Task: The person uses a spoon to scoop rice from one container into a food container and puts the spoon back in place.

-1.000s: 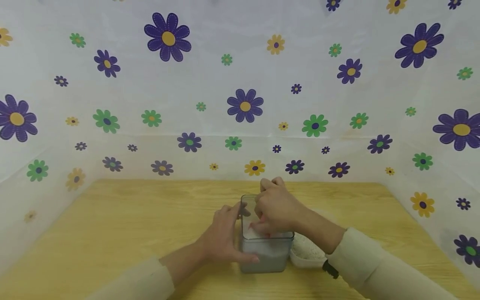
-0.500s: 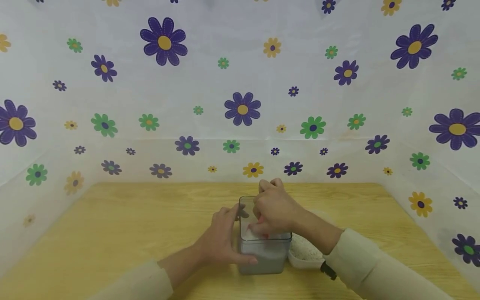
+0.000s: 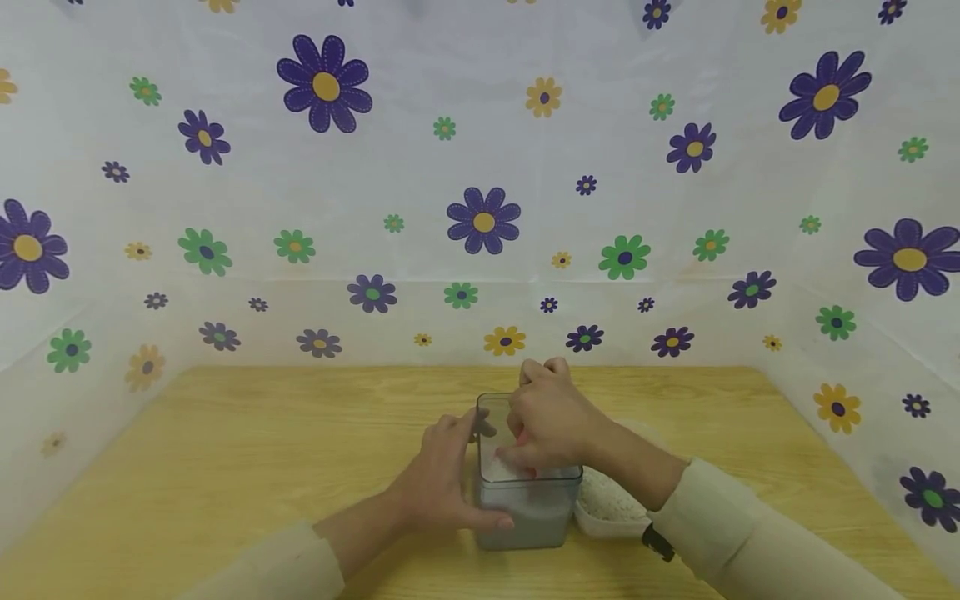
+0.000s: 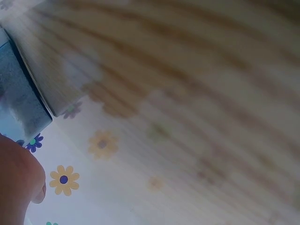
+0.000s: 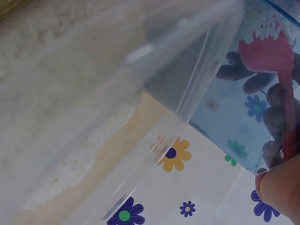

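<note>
A clear square plastic container [image 3: 522, 527] with pale contents stands on the table. My left hand [image 3: 442, 475] holds its left side, thumb along the front wall and fingers round the back corner. Over the open top, my right hand [image 3: 555, 421] grips a pinkish-red scoop [image 5: 267, 54] that reaches inside. White bits cling to the scoop's head, seen through the wall in the right wrist view. Little of the scoop shows in the head view. In the left wrist view, part of the hand [image 4: 21, 183] shows beside the container [image 4: 21, 93].
A whitish bowl [image 3: 611, 510] of white grains stands right against or very near the container, partly under the right forearm. The wood-grain table [image 3: 262, 442] is enclosed by a white flowered sheet [image 3: 420, 167] at the back and sides. A black piece [image 3: 657, 542] hangs at the right cuff.
The head view has shifted slightly. Both hands, the container and the scoop keep nearly the same places.
</note>
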A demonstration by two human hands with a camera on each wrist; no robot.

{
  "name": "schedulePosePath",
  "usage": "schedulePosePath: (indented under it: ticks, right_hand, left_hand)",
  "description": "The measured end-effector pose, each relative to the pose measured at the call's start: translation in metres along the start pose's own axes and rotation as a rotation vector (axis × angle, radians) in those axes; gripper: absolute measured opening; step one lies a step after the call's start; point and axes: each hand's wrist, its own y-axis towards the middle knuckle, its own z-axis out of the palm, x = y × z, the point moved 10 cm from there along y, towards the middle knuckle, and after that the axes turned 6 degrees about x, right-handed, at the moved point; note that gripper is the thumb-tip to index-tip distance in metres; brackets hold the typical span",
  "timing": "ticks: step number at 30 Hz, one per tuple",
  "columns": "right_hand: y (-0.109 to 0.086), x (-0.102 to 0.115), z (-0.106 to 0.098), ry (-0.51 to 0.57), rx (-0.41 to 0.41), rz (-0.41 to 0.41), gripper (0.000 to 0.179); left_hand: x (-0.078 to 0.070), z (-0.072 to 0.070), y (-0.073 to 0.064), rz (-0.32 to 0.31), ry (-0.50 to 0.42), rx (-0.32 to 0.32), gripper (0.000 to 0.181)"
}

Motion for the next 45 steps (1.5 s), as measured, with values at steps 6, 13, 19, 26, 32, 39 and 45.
schedulePosePath:
  ticks: [6, 13, 19, 26, 32, 39, 45]
  right_hand:
    - [0.001, 0.001, 0.0, -0.002, -0.003, -0.012, 0.048]
    - [0.002, -0.001, 0.001, 0.006, 0.014, 0.019, 0.046]
    - [0.001, -0.002, -0.001, 0.027, -0.007, 0.023, 0.044]
    - [0.001, -0.002, -0.003, 0.028, -0.038, 0.021, 0.04]
    - [-0.003, -0.005, -0.007, 0.026, -0.077, 0.042, 0.039]
    - [-0.007, -0.009, -0.009, 0.06, -0.058, 0.065, 0.031]
    - [-0.01, -0.016, -0.012, 0.105, -0.081, 0.095, 0.031]
  left_hand:
    - [0.0, 0.0, 0.0, 0.002, -0.005, 0.002, 0.109]
    - [0.001, 0.0, 0.0, 0.001, -0.009, 0.007, 0.111]
    - [0.0, 0.0, 0.0, 0.018, 0.005, 0.003, 0.111]
    - [0.0, -0.001, 0.0, 0.02, 0.006, -0.008, 0.11]
    - [0.001, 0.001, 0.0, 0.014, -0.001, -0.008, 0.11]
    - [-0.002, 0.002, 0.0, 0.038, -0.018, -0.005, 0.108]
    - [-0.003, 0.001, -0.001, 0.04, -0.003, -0.006, 0.109]
